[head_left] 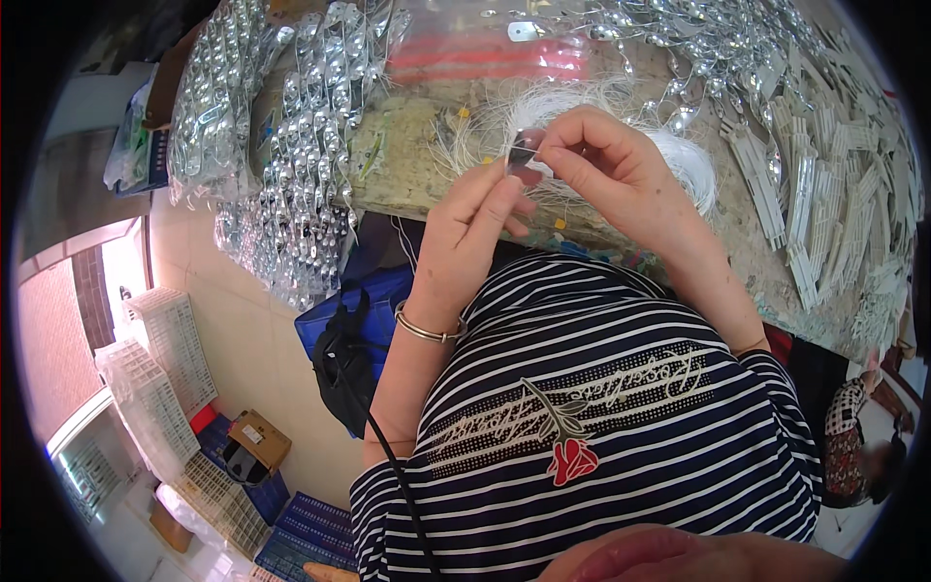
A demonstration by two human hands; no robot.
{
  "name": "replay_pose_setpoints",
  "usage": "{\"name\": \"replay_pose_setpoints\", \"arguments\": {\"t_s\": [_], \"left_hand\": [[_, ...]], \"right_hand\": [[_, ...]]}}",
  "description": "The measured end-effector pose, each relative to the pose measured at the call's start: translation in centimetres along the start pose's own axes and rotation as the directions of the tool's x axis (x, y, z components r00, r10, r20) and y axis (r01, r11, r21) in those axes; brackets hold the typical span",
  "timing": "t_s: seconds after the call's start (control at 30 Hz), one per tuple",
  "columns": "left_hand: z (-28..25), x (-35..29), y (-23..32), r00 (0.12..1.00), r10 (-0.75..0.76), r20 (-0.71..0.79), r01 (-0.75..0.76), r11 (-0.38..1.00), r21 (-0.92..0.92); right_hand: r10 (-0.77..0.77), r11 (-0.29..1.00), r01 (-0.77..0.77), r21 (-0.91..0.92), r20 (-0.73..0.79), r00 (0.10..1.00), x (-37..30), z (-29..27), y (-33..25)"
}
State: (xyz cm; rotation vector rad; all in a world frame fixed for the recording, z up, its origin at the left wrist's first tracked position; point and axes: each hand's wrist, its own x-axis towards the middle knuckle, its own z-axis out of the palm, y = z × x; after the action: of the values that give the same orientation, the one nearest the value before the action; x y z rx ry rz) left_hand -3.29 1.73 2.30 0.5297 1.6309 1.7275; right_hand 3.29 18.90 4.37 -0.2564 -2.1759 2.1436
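A small, flat, shiny dark-silver piece is pinched between the thumb and fingers of my left hand, just over the near part of the table. Beside it my right hand has its thumb and forefinger pressed together on what looks like a thin white thread running to the piece. Where the thread meets the piece is too small to make out. Behind and under my right hand spreads a loose bundle of white thread.
Strings of shiny silver pieces hang over the worn table's left edge, with more at the back right. Bundled white strips cover the right side. Red material in clear plastic lies at the back. Crates stand on the floor.
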Motion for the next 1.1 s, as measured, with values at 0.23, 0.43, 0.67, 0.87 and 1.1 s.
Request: {"name": "replay_pose_setpoints", "arguments": {"t_s": [0.23,0.43,0.67,0.87,1.1], "left_hand": [[-0.1,-0.19,-0.18,0.997,0.021,-0.081,-0.027,0.997,-0.066],[-0.1,-0.34,-0.29,0.994,0.006,-0.107,-0.015,0.996,-0.088],[-0.03,-0.49,-0.52,0.996,0.031,-0.08,-0.033,0.999,-0.015],[0.34,-0.59,-0.31,0.999,0.033,-0.038,-0.03,0.997,0.074],[-0.15,-0.47,-0.37,0.987,0.155,0.051,-0.163,0.95,0.265]], "right_hand": [[0.034,0.984,-0.038,-0.176,-0.024,0.999,0.04,-0.33,-0.04],[0.042,0.985,-0.047,-0.168,-0.028,0.999,-0.06,-0.25,0.15],[0.05,0.984,-0.056,-0.17,-0.042,0.998,-0.1,-0.19,0.32],[0.018,0.98,-0.026,-0.199,-0.046,0.999,-0.05,0.04,0.19],[-0.052,0.964,0.035,-0.265,-0.055,0.997,-0.18,0.11,0.37]]}}
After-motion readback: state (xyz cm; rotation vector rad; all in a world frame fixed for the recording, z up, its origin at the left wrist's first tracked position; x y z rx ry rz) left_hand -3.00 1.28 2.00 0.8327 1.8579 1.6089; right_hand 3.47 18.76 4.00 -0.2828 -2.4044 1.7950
